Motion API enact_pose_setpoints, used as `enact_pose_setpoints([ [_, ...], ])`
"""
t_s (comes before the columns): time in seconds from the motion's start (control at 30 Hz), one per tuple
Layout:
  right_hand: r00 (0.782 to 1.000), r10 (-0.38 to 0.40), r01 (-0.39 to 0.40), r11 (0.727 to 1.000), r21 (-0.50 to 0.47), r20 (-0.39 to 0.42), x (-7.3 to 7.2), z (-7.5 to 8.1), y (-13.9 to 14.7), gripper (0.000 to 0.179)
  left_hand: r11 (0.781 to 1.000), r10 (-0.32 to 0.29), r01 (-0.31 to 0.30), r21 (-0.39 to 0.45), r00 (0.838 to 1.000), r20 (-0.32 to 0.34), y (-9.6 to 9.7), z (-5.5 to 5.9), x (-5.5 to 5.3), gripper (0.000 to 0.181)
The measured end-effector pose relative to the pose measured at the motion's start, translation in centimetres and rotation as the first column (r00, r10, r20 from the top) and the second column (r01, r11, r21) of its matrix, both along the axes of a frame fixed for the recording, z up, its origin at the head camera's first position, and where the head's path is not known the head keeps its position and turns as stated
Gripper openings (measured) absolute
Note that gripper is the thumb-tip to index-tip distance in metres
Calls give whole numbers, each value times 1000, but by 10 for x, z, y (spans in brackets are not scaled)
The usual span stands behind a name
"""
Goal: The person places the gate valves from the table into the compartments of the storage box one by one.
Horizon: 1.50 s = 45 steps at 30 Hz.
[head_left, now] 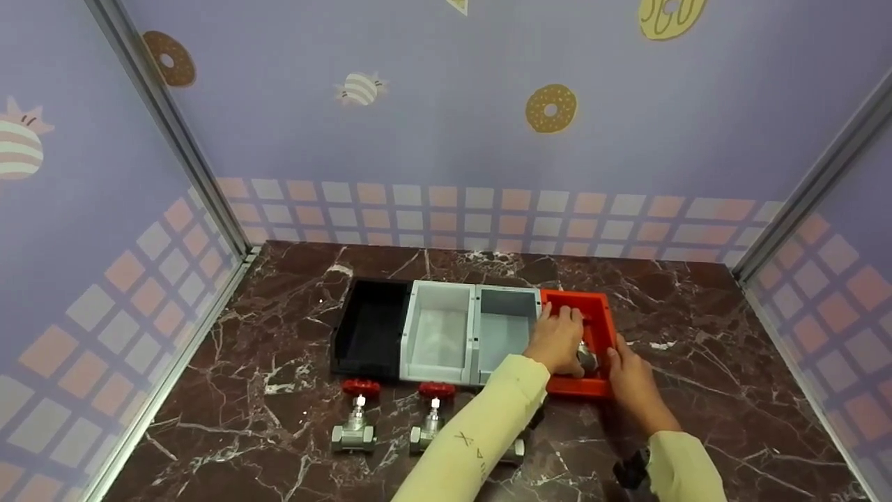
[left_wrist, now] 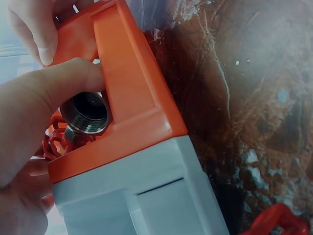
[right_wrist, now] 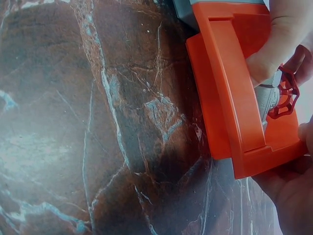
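A steel gate valve [left_wrist: 87, 113] with a red handwheel [right_wrist: 285, 100] lies inside the orange bin [head_left: 577, 387]. My left hand [head_left: 557, 341] reaches into that bin and holds the valve, its thumb beside the threaded end in the left wrist view. Part of the valve is hidden behind the fingers. On the bin's right side, my right hand [head_left: 633, 380] grips the wall at the rim. Two more gate valves, a left one [head_left: 353, 434] and a middle one [head_left: 426, 432], lie in front of the bins. Another valve's end [head_left: 514, 452] shows past the left sleeve, which hides the rest.
To the left of the orange bin stand a grey bin [head_left: 507, 293], a white bin [head_left: 440, 287] and a black bin [head_left: 341, 348], joined in a row. They stand on a dark red marbled table [head_left: 237, 418]. Patterned panels [head_left: 446, 153] rise at the back and both sides.
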State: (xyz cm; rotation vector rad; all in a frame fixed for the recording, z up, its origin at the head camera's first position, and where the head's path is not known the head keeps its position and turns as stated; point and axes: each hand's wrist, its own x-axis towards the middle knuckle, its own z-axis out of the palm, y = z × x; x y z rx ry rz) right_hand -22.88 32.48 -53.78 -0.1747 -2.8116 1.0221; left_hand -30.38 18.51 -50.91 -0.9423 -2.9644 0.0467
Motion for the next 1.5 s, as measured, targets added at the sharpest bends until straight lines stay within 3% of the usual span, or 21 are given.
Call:
enact_pose_setpoints([
  [0.5, 999, 3, -3, 1000, -3, -32, 0, -3, 2, 35, 999, 37, -36, -20, 997, 64, 1, 1, -1, 90],
  [0.77, 1000, -3, 2, 1000, -28, -7, 1, -4, 1, 38, 996, 48, -47, -72, 999, 15, 1, 1, 2, 77],
  [0.97, 1000, -6, 6, 1000, -18, -16, 2, -3, 1, 39, 993, 44, -44, -108, 999, -5, 2, 0, 3, 77],
  [1.27, 1000, 8, -8, 1000, -10, 19, 0, -3, 1, 43, 993, 47, -56, -106, 995, -88, 0, -8, 6, 77],
  [1.5, 999, -3, 5, 1000, -31, 51, -1, 0, -1, 44, 991, 60, -72, -109, 992, -109, 1, -10, 7, 70],
])
